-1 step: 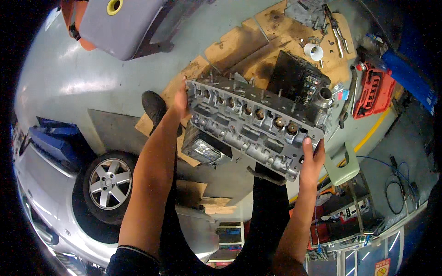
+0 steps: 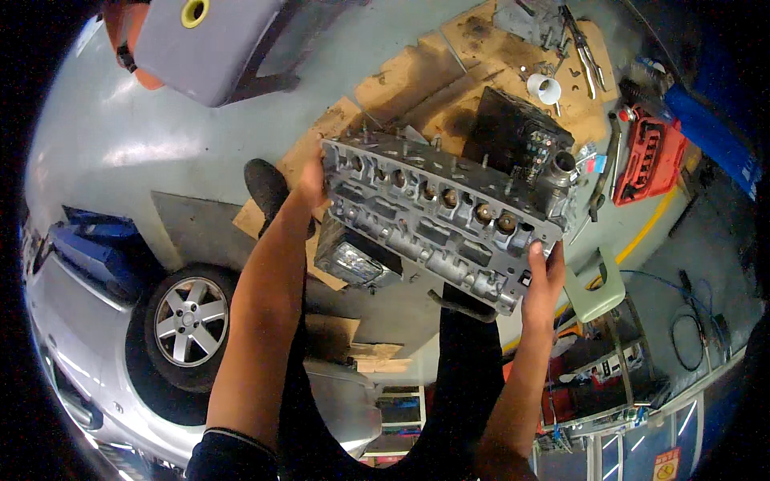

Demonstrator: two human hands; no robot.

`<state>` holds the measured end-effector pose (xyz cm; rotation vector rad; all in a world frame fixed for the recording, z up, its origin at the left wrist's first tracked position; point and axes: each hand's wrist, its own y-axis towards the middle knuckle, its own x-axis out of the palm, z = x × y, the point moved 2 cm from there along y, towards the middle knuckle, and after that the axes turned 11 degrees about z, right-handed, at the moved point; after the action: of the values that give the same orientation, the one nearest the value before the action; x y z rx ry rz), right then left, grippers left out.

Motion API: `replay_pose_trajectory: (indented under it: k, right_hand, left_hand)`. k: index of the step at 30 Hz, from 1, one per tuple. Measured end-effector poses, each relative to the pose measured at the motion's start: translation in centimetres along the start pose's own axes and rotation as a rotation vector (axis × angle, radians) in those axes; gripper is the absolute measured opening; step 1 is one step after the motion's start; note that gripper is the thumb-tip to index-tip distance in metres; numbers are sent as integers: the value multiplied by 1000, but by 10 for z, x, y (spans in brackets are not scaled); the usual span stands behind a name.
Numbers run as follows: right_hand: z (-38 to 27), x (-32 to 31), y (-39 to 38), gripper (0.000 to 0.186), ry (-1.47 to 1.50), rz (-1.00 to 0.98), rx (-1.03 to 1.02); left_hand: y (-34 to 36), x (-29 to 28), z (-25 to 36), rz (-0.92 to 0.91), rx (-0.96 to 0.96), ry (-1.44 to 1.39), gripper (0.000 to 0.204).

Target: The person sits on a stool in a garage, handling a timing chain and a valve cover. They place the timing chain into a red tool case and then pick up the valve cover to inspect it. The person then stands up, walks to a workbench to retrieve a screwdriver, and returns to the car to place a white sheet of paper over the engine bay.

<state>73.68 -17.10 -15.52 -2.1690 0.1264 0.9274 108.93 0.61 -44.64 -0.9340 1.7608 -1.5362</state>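
A long grey metal cylinder head [image 2: 437, 216] fills the middle of the view, slanting down from upper left to lower right. A row of round bores and valve openings runs along its face. My left hand [image 2: 314, 178] is closed around its left end, and my right hand [image 2: 545, 268] grips its right end, thumb on the face. The fingers behind the part are hidden. Several studs stick up along its far edge. Beneath and behind it sits a dark part with a round metal neck [image 2: 565, 166]. A dark box-shaped part with a shiny side [image 2: 353, 260] lies below its left end.
Stained cardboard [image 2: 409, 80] lies on the floor, bearing a white cup [image 2: 545, 89] and pliers [image 2: 592, 68]. A red tool case [image 2: 651, 160] lies at right, near a pale green stool [image 2: 597, 289]. At left are a silver car's wheel [image 2: 191, 321] and a grey bin [image 2: 212, 48].
Almost nothing differs. The whole view has shifted very slightly; both hands keep the same hold on the cylinder head.
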Motion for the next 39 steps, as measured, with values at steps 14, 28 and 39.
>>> replay_pose_trajectory:
  k: [14, 28, 39]
  right_hand:
    - [28, 13, 41, 80, 335, 17, 425]
    - [6, -79, -80, 81, 512, -128, 480]
    - [-155, -124, -306, 73, 699, -307, 605]
  left_hand:
    - [2, -32, 1, 163, 90, 99, 55]
    - [-300, -49, 6, 96, 278, 101, 68]
    - [-587, -270, -21, 189, 609, -237, 56]
